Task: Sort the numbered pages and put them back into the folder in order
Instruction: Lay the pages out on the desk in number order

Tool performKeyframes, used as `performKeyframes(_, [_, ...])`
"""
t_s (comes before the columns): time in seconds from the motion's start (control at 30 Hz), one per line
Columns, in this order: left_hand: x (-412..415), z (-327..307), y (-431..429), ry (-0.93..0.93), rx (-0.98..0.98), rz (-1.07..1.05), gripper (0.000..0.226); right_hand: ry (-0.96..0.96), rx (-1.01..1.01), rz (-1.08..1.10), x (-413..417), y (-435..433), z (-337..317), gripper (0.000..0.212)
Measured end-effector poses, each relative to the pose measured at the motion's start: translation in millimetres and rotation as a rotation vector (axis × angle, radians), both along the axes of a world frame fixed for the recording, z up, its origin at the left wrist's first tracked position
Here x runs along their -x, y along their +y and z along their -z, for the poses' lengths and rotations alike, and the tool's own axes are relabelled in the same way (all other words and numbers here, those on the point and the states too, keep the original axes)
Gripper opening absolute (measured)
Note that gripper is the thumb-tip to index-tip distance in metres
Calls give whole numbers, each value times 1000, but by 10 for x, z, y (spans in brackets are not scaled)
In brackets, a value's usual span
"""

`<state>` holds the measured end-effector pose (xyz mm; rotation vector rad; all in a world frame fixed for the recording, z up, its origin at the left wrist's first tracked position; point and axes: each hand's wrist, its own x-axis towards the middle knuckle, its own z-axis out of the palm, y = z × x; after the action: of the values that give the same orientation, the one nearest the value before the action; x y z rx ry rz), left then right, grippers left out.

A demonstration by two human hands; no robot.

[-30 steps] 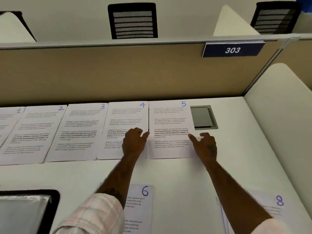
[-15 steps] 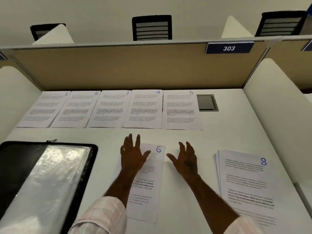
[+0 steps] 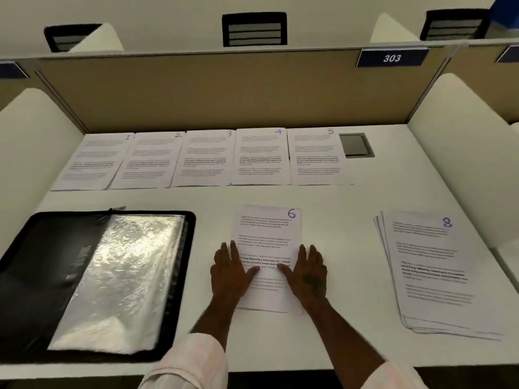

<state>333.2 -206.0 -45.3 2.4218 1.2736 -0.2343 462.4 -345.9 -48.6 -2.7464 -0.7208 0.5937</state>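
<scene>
Head view: page 6 (image 3: 266, 234) lies flat in the middle of the bench (image 3: 351, 276). The left hand (image 3: 230, 273) and right hand (image 3: 309, 273) press on its sides, fingers straight, each grip apart. The open folder (image 3: 92, 276) lies to the left, a page stack (image 3: 432, 270) to the right.

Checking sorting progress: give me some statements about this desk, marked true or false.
1. The left hand and right hand rest flat on the white printed page numbered 6. True.
2. The black zip folder with clear sleeves is closed. False: it lies open.
3. White pages numbered 1 to 5 lie in a row at the back. True.
4. The white paper stack at the right shows 7 on top. False: 8.
</scene>
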Motion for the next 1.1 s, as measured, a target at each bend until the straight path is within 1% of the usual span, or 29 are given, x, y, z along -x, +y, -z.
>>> performKeyframes(0.13, [-1, -5, -36, 25, 9, 13, 96, -18, 2, 23, 158, -6, 11, 81])
performKeyframes(0.27, [-70, -83, -45, 39, 68, -15, 100, 45, -66, 81, 183, 19, 14, 83])
performKeyframes(0.43, [-95, -112, -39, 18, 107, -48, 103, 128, -205, 239, 200, 102, 10, 81])
performKeyframes(0.53, [-102, -139, -73, -8, 122, -76, 104, 182, -228, 314, 178, 133, 11, 79])
performKeyframes(0.67, [-124, -173, -132, -24, 117, -109, 100, 312, -271, 462, 96, 155, 51, 74])
performKeyframes(0.7, [-131, -179, -142, -26, 123, -126, 100, 336, -293, 491, 75, 145, 65, 71])
performKeyframes(0.8, [-133, -177, -134, -66, 176, -207, 103, 392, -335, 523, 17, 70, 80, 50])
performKeyframes(0.83, [-135, -178, -119, -98, 230, -261, 105, 411, -335, 523, 5, 41, 67, 48])
performKeyframes(0.9, [-145, -210, -80, -171, 362, -404, 108, 430, -315, 529, -22, -13, 56, 52])
performKeyframes(0.97, [-151, -235, -44, -239, 439, -506, 102, 429, -312, 544, -47, -60, 59, 50])
performKeyframes(1.1, [-191, -290, -7, -346, 518, -534, 71, 397, -367, 584, -153, -131, 20, 40])
